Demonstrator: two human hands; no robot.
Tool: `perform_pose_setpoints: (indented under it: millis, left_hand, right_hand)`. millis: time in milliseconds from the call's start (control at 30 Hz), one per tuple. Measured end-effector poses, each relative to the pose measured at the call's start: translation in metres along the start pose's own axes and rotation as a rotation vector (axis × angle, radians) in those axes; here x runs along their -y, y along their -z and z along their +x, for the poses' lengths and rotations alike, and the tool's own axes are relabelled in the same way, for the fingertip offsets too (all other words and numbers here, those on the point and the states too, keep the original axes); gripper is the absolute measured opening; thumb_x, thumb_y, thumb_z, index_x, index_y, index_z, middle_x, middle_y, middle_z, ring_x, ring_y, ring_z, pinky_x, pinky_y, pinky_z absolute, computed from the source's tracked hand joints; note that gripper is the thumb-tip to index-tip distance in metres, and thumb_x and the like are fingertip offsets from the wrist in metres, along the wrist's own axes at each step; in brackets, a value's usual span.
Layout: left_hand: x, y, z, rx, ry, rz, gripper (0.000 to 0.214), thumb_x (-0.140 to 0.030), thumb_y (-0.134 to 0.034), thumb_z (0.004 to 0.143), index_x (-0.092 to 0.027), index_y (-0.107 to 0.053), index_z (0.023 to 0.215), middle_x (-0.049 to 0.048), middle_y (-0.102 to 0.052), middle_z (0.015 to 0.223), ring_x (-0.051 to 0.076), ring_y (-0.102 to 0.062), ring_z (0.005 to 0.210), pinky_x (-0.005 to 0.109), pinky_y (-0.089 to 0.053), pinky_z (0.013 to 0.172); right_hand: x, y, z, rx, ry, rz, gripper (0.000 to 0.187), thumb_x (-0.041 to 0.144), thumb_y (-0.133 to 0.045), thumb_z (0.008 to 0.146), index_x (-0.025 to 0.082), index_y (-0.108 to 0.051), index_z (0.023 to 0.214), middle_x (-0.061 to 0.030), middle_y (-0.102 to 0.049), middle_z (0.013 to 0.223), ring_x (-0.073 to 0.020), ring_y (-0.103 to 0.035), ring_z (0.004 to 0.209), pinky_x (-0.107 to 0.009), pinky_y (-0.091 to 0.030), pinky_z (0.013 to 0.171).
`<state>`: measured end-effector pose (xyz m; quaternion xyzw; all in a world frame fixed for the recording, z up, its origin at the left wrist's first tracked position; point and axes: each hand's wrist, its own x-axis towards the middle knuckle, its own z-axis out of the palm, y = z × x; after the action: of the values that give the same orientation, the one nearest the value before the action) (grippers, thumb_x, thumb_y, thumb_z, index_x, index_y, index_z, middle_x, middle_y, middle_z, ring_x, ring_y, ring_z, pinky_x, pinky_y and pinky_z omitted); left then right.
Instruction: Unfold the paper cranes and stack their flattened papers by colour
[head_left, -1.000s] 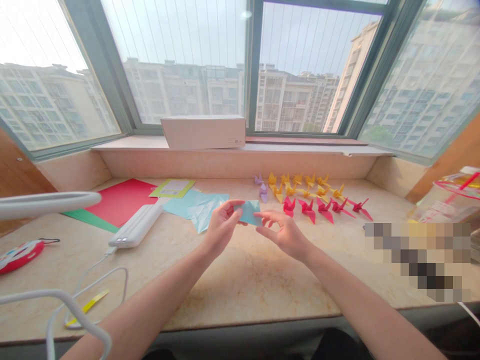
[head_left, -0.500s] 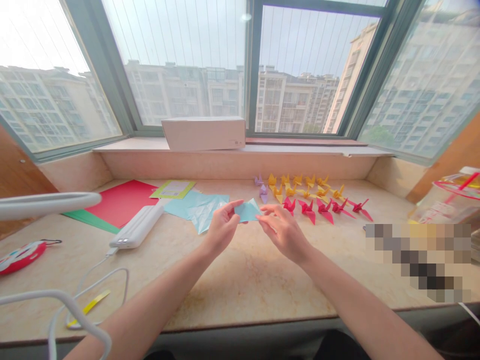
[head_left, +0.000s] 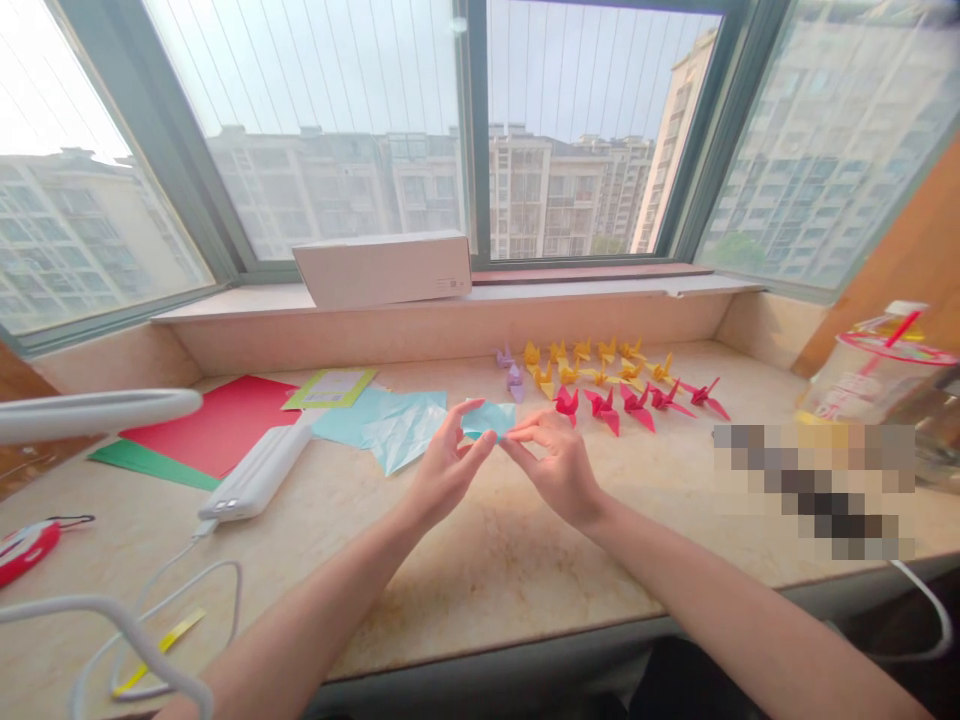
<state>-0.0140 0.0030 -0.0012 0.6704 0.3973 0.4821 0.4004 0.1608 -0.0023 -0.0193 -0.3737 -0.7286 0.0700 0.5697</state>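
A small folded piece of light blue paper (head_left: pixel 486 418) is held above the marble counter (head_left: pixel 465 560) between both hands. My left hand (head_left: pixel 446 465) pinches its left side with thumb and fingers. My right hand (head_left: pixel 551 462) pinches its right edge, fingers curled. Just behind my left hand lie crumpled light blue sheets (head_left: pixel 390 425). Beyond my right hand stand rows of folded paper cranes: red ones (head_left: pixel 634 402) in front, yellow ones (head_left: pixel 592 360) behind, purple ones (head_left: pixel 510 370) at the left.
Red paper (head_left: pixel 217 425) over green paper lies at the left, with a white power bank (head_left: pixel 255 475) and its cable (head_left: pixel 172 610). A white box (head_left: pixel 382 268) sits on the window sill. A plastic cup with straw (head_left: pixel 874 375) stands far right. A white lamp arm (head_left: pixel 90 412) crosses the left.
Both hands have come closer together on the blue paper, which now looks smaller and more folded. The camera view has shifted slightly to the right.
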Motion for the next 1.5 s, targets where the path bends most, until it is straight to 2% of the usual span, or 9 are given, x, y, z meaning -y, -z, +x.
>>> perform_pose_setpoints:
  millis: [300, 400, 567, 667, 767, 933, 1167, 1333, 1500]
  left_hand:
    - [0.009, -0.006, 0.000, 0.115, 0.061, -0.202, 0.048, -0.038, -0.059, 0.090, -0.022, -0.041, 0.132, 0.0069, -0.064, 0.108, 0.019, -0.062, 0.101, 0.039, -0.054, 0.089]
    - [0.009, -0.006, 0.000, 0.113, 0.043, -0.179, 0.047, -0.027, -0.057, 0.090, -0.021, -0.040, 0.133, 0.0067, -0.064, 0.106, 0.018, -0.061, 0.098, 0.038, -0.053, 0.089]
    - [0.006, -0.004, -0.001, 0.039, 0.024, -0.060, 0.049, -0.012, -0.051, 0.083, -0.021, -0.045, 0.131, 0.0053, -0.063, 0.104, 0.016, -0.061, 0.090, 0.032, -0.051, 0.081]
    - [0.004, -0.003, -0.001, -0.022, -0.016, 0.014, 0.057, -0.008, -0.049, 0.079, -0.021, -0.045, 0.135, 0.0046, -0.063, 0.105, 0.016, -0.060, 0.090, 0.031, -0.049, 0.083]
    - [0.002, -0.003, -0.001, -0.052, -0.015, 0.002, 0.061, -0.009, -0.047, 0.080, -0.021, -0.041, 0.139, 0.0050, -0.063, 0.105, 0.015, -0.062, 0.089, 0.029, -0.051, 0.079]
    - [0.005, -0.003, -0.001, -0.032, -0.001, 0.022, 0.057, -0.015, -0.053, 0.083, -0.019, -0.042, 0.139, 0.0070, -0.065, 0.108, 0.013, -0.062, 0.075, 0.024, -0.050, 0.065]
    - [0.005, -0.004, -0.002, 0.118, -0.122, 0.115, 0.032, -0.033, -0.055, 0.092, -0.018, -0.062, 0.120, 0.0081, -0.069, 0.115, 0.023, -0.063, 0.105, 0.033, -0.049, 0.089]
    - [-0.001, -0.008, -0.004, 0.120, -0.053, 0.007, 0.039, -0.043, -0.060, 0.088, -0.016, -0.063, 0.117, 0.0115, -0.068, 0.114, 0.026, -0.063, 0.106, 0.032, -0.053, 0.079]
    - [0.003, -0.010, -0.005, 0.127, -0.046, -0.006, 0.040, -0.036, -0.068, 0.083, -0.017, -0.059, 0.117, 0.0090, -0.069, 0.107, 0.022, -0.064, 0.095, 0.030, -0.052, 0.078]
  right_hand:
    - [-0.006, -0.002, 0.005, 0.127, -0.316, 0.250, 0.013, 0.027, -0.065, 0.085, 0.021, -0.075, 0.081, -0.0056, -0.072, 0.095, -0.0236, -0.063, 0.100, -0.040, -0.048, 0.093]
    - [-0.006, 0.000, 0.005, 0.123, -0.261, 0.201, 0.013, 0.026, -0.063, 0.087, 0.021, -0.073, 0.082, -0.0058, -0.072, 0.095, -0.0235, -0.063, 0.100, -0.040, -0.048, 0.093]
    - [0.002, 0.003, 0.003, 0.082, 0.005, -0.017, 0.011, 0.024, -0.058, 0.091, 0.021, -0.068, 0.088, -0.0071, -0.070, 0.102, -0.0235, -0.061, 0.103, -0.042, -0.045, 0.094]
    - [0.007, 0.005, 0.000, 0.171, 0.141, -0.076, 0.010, 0.021, -0.059, 0.090, 0.021, -0.066, 0.097, -0.0082, -0.067, 0.113, -0.0246, -0.057, 0.112, -0.043, -0.043, 0.099]
    - [0.008, 0.006, -0.001, 0.265, 0.211, -0.135, 0.027, 0.017, -0.060, 0.086, 0.022, -0.062, 0.113, -0.0100, -0.061, 0.125, -0.0266, -0.054, 0.119, -0.045, -0.042, 0.101]
    - [0.001, 0.004, -0.002, 0.275, 0.186, -0.186, 0.045, 0.012, -0.057, 0.085, 0.021, -0.054, 0.129, -0.0130, -0.053, 0.135, -0.0278, -0.051, 0.123, -0.047, -0.042, 0.102]
    - [-0.007, 0.007, 0.000, 0.207, 0.095, -0.093, 0.022, 0.022, -0.049, 0.096, 0.024, -0.065, 0.111, -0.0092, -0.065, 0.118, -0.0241, -0.063, 0.107, -0.041, -0.051, 0.092]
    - [-0.001, 0.008, -0.002, 0.194, 0.054, -0.085, 0.024, 0.028, -0.045, 0.099, 0.023, -0.066, 0.110, -0.0089, -0.069, 0.115, -0.0247, -0.066, 0.106, -0.040, -0.052, 0.092]
    - [0.001, 0.007, -0.003, 0.185, 0.050, -0.123, 0.024, 0.026, -0.045, 0.099, 0.023, -0.063, 0.115, -0.0087, -0.071, 0.114, -0.0250, -0.066, 0.108, -0.040, -0.051, 0.092]
